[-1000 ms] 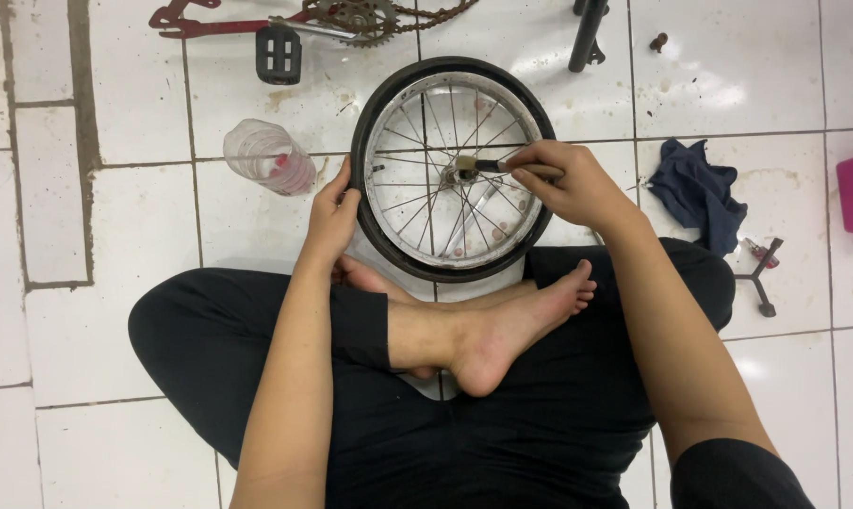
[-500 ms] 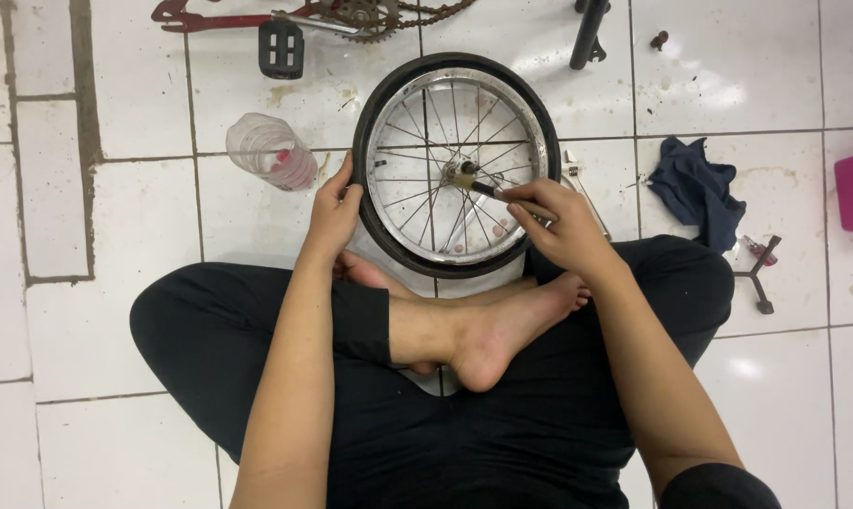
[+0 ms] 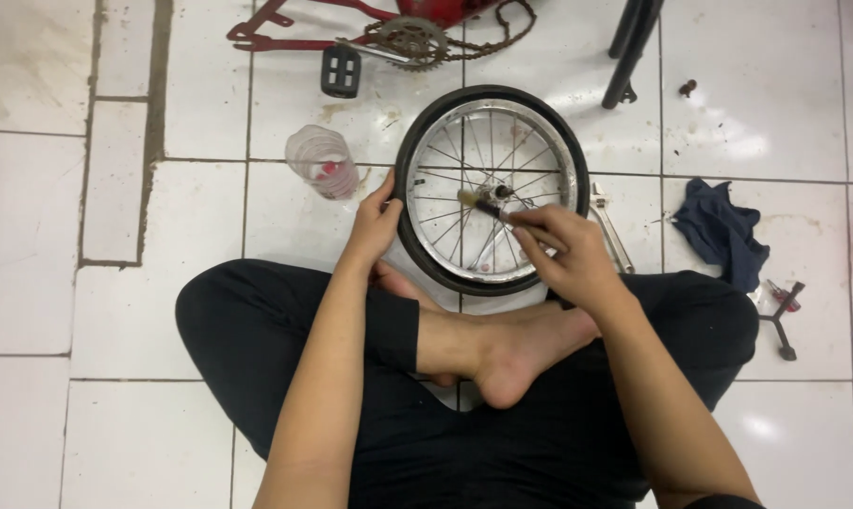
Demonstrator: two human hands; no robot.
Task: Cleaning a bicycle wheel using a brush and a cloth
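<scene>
Since the earlier frame your right hand [image 3: 568,253] has pulled back toward you and swung the brush round: the handle that ran out to the right now runs down-right, tip kept at the hub.

Wheel [image 3: 491,188]: small spoked bike wheel with black tyre, lying flat on the floor tiles [image 3: 125,311] just past your crossed legs, near edge by your foot [image 3: 511,363]. Axle points up at the camera; the plane of the rim is level with the floor.

Left hand [image 3: 375,226]: clamped on the tyre's left edge, steadying it. Right hand: closed around the brush [image 3: 488,207] handle.

Brush long axis: diagonal, bristles up-left touching the hub area, handle down-right into your fingers.

Step, as I read it: brushing the hub and inner spokes. Next move likely calls for keeping the left grip firm while working the bristles around the axle, turning the wheel to reach the far side.

Nearby: clear plastic cup [image 3: 321,160] left of the wheel, spanner [image 3: 610,226] just right of it, dark rag [image 3: 723,231] further right.
</scene>
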